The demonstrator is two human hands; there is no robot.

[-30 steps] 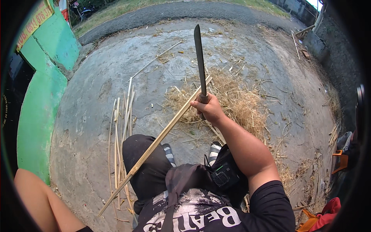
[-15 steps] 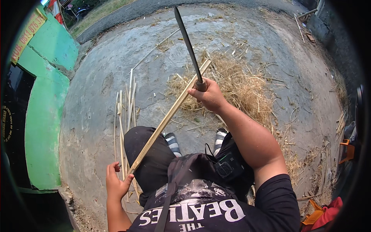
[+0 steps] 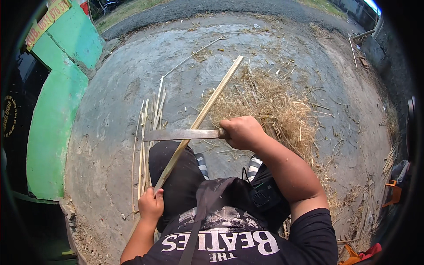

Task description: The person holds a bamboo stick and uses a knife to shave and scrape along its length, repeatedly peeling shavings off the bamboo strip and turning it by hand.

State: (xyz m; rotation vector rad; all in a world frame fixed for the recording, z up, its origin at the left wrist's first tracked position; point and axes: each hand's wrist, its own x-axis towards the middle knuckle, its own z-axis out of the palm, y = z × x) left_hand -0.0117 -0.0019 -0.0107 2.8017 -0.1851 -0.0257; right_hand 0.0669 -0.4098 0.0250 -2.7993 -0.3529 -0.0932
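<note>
Two closed fists: left hand (image 3: 151, 205) gripping bamboo strip (image 3: 201, 118), right hand (image 3: 240, 132) gripping machete (image 3: 181, 134) across it.

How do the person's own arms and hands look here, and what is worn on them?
Both hands are bare: no gloves, rings or watch show on the left hand or the right hand. The forearms are uncovered too. The right arm carries a short black sleeve ending above the elbow, part of a black T-shirt with white print. The left sleeve is out of view.
</note>
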